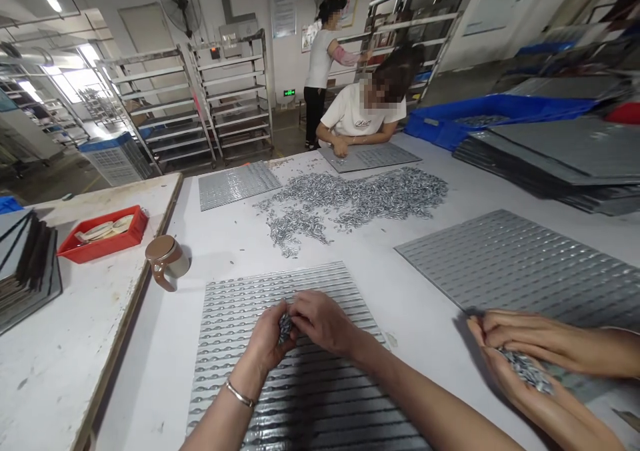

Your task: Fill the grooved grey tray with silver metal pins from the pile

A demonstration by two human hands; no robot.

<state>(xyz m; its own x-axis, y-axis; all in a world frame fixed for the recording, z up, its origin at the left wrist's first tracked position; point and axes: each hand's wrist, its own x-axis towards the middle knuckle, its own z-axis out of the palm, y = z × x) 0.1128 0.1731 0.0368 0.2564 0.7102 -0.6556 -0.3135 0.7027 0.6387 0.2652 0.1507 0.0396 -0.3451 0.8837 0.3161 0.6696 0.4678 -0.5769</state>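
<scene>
My left hand (267, 341), a silver bangle on its wrist, is curled around a handful of small, shiny silver, pointed-oval metal pieces (285, 328). Thumb and fingers of my right hand (323, 321) are pinched together at the edge of that handful; whatever lies between the fingertips is hidden. Both hands are above a grey ridged board (225, 344) lying on the white table (165, 364). Rows of raised, shiny bumps run across it, and my arms shade its middle. Beyond the board spreads a large loose heap of the same silver pieces (370, 194).
At right, a co-worker's cupped hands (540, 351) hold more pieces beside another ridged board (520, 264). Another person (367, 111) sits opposite, leaning over a board. A brown-lidded mug (167, 261) stands left, near a red tray (105, 234). Stacked boards (565, 154) and a blue bin (430, 127) are back right.
</scene>
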